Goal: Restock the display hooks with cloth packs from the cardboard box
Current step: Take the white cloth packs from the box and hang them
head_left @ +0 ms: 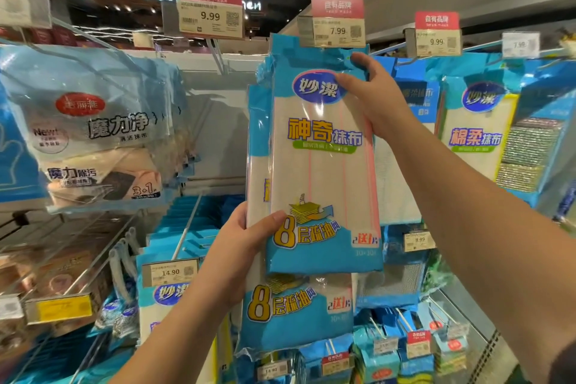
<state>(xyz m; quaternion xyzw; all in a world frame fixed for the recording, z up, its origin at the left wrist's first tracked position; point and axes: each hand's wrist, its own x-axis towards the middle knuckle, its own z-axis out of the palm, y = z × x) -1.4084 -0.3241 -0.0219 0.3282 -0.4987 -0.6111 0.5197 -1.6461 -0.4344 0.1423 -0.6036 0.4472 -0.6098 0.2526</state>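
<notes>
Head view. Front cloth pack is sitting at frame centre, upright, its blue top edge reaching up to the 7.99 price tag at 12 o'clock. Whether its hole is on the hook cannot be told; the tag is covering that spot.

Right hand is coming in from 4 o'clock and gripping the pack's upper right edge, thumb lying across the front near the oval logo, fingers curling behind the top.

Left hand is rising from 7 o'clock and holding the lower left edge, thumb pressing the front beside the yellow "8", fingers wrapping behind.

A second identical pack is hanging just below and behind the front one, its lower half showing at 6 o'clock.

At 9 o'clock a pale cloth pack with a red oval label is hanging tilted. At 3 o'clock a neighbouring blue pack is hanging under a 9.99 tag. An empty hook rod is jutting out at 8 o'clock.
</notes>
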